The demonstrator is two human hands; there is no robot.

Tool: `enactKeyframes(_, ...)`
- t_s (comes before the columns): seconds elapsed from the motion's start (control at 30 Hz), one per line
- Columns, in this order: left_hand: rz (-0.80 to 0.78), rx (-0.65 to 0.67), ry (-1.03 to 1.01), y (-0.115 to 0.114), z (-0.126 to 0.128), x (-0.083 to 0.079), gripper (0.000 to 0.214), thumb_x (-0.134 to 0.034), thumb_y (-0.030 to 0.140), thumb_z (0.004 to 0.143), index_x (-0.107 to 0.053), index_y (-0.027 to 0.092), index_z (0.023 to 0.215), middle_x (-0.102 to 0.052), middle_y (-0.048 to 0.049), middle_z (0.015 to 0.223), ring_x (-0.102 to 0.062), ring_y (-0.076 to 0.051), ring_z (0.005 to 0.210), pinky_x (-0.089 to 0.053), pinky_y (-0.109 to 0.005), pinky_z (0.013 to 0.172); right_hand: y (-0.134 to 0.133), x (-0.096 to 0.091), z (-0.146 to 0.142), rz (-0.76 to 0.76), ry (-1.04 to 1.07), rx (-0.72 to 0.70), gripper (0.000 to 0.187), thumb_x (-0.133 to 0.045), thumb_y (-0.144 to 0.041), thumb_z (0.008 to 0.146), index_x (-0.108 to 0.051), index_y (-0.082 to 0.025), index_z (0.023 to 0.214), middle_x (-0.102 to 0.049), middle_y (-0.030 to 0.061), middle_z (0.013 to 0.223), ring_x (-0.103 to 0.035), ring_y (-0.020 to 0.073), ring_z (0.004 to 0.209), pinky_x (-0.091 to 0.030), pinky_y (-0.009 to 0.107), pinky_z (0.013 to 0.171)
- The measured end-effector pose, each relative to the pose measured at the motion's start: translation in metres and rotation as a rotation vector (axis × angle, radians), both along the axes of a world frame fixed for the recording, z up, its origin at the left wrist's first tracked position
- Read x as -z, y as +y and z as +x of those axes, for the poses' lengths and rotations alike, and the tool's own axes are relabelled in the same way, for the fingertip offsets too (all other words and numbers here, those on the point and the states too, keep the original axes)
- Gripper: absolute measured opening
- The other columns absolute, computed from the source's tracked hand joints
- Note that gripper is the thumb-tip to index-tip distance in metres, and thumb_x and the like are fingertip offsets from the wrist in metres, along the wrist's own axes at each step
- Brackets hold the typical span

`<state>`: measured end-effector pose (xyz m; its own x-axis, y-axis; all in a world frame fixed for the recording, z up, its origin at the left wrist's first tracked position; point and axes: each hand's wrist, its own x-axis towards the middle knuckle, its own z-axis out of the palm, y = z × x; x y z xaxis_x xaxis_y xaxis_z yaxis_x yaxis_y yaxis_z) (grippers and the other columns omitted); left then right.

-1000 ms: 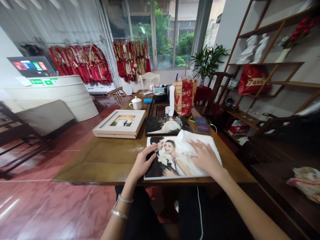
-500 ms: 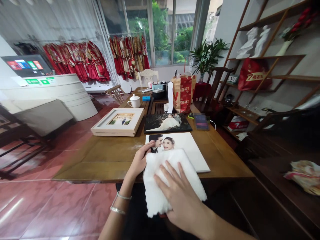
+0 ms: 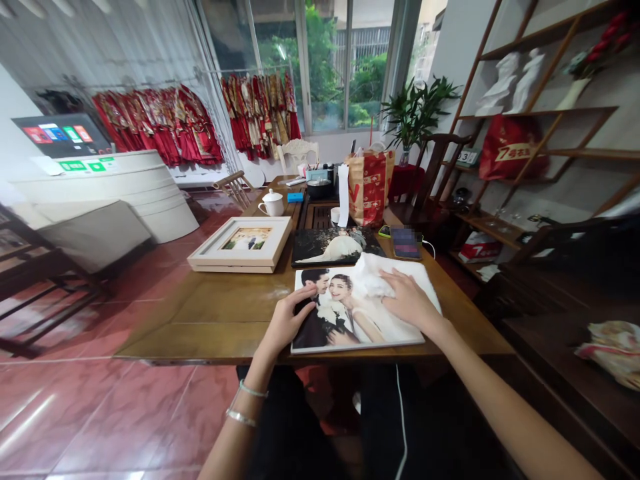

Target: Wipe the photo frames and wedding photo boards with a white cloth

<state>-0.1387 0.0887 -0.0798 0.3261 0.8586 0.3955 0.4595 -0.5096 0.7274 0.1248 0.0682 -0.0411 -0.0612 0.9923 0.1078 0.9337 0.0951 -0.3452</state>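
Note:
A white-bordered wedding photo panel [image 3: 316, 335] lies flat near the front edge of the wooden table [image 3: 235, 333]. My left hand [image 3: 291, 317] rests on its left part with the fingers stretched out over the dark suit in the picture. Under the fingers of my right hand [image 3: 411, 301] a white cloth [image 3: 373, 273] is bunched, pressed against the panel's upper right area. Part of the cloth spreads past the panel's right side and hides that corner.
Behind the panel lie a dark photo panel [image 3: 337, 245] and, to its left, a pale picture frame [image 3: 240, 243]. A phone [image 3: 405, 242] with a white cable sits at the right. Farther back stand a lidded white cup [image 3: 271, 203] and a red paper bag [image 3: 370, 187].
My right hand has carried the cloth from the panel's near edge, forward and right, to its upper right area. The lower photo is now uncovered. My left hand stays on the left part.

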Motion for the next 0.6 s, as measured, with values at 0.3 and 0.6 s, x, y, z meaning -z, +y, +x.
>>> enactKeyframes(0.3,0.014,-0.018,0.046,-0.002,-0.001,0.000,0.027,-0.053,0.028,0.085,-0.066,0.019,0.107,-0.064,-0.0068,0.118,-0.056,-0.024,0.115,-0.042,-0.040,0.101,0.051,-0.013,-0.100,-0.002,0.058,-0.256,0.047,-0.049,-0.026,0.074,-0.058,-0.017,0.119,-0.055,0.0089,0.130,-0.035,0.0290,0.129,-0.020,0.047,0.107)
enactKeyframes(0.6,0.006,-0.007,0.013,-0.002,-0.001,0.000,0.026,-0.053,0.028,0.085,-0.067,0.020,0.106,-0.065,-0.0063,0.117,-0.057,-0.023,0.114,-0.041,-0.040,0.101,0.039,0.006,-0.054,0.083,0.051,-0.244,0.053,-0.053,-0.023,0.070,-0.055,-0.016,0.123,-0.049,0.0065,0.136,-0.031,0.0250,0.132,-0.011,0.044,0.111)
